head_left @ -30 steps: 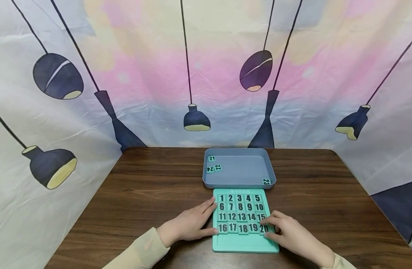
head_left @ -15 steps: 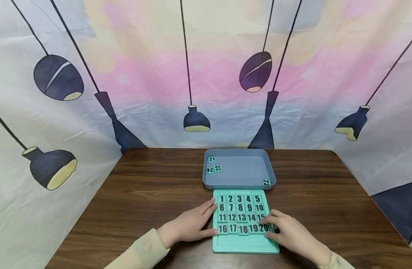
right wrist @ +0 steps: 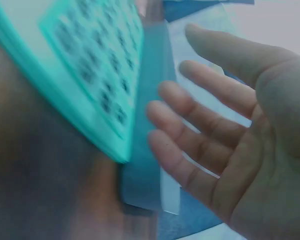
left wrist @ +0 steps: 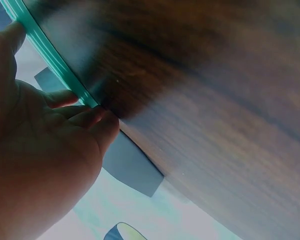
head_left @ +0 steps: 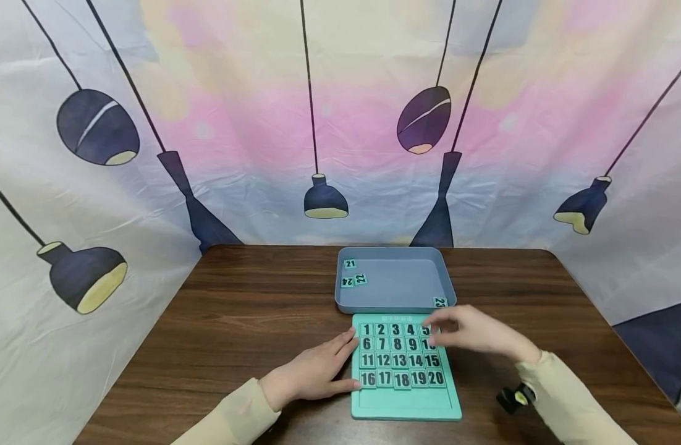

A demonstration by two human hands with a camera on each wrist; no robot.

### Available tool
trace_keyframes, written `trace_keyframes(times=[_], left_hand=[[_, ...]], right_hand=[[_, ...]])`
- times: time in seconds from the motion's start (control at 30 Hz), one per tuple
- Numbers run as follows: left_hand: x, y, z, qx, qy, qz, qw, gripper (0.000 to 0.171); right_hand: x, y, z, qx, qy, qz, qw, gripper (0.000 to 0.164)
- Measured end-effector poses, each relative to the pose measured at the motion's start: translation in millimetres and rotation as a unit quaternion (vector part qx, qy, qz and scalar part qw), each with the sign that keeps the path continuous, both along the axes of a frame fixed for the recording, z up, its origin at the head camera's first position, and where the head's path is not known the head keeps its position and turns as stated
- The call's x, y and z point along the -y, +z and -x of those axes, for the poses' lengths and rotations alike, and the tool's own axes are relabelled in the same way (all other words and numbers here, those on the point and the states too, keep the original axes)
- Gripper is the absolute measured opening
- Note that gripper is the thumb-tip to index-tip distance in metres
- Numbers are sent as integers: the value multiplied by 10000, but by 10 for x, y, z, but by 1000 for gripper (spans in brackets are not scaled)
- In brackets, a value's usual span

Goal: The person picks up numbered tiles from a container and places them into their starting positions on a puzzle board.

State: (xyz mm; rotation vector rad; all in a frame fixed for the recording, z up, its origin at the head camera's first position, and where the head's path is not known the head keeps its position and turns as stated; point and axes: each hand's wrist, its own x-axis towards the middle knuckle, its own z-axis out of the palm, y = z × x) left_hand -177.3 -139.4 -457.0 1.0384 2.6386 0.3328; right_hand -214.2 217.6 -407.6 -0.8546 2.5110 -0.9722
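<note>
A turquoise number board (head_left: 407, 405) lies flat on the table, with rows of tiles from 1 to 20 and a bare strip along its near end. My left hand (head_left: 313, 371) rests against the board's left side, fingers and thumb on the rim; the left wrist view shows these fingertips at the turquoise edge (left wrist: 55, 57). My right hand (head_left: 476, 330) hovers over the board's upper right, near tiles 5 and 10, partly covering them. In the right wrist view the right hand (right wrist: 230, 135) has loosely bent, spread fingers and holds nothing.
Directly behind the board stands a blue-grey tray (head_left: 398, 278). Tiles 21 (head_left: 349, 264), 24 (head_left: 347, 282) and 22 (head_left: 361, 279) lie at its left, tile 23 (head_left: 440, 302) in its near right corner. A patterned cloth (head_left: 251, 123) hangs behind the wooden table (head_left: 229, 309).
My right hand has left tile 20 and moved up, away from me, toward the tray; tiles 15 and 20 are uncovered now. The left hand has stayed in place.
</note>
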Motion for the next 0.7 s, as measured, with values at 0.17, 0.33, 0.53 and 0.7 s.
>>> trace_keyframes(times=[0.17, 0.33, 0.53, 0.7], left_hand=[[13, 3, 7, 25, 27, 25, 10000, 84], [24, -1, 5, 39, 30, 44, 10000, 85], [12, -8, -4, 2, -18, 30, 10000, 84], [9, 8, -9, 15, -16, 44, 10000, 84]], right_hand=[[37, 184, 415, -239, -313, 193, 9990, 39], [125, 372, 811, -382, -585, 290, 9971, 36], [301, 605, 1141, -590, -932, 292, 9935, 36], [485, 700, 1357, -703, -1095, 321, 9910, 34]])
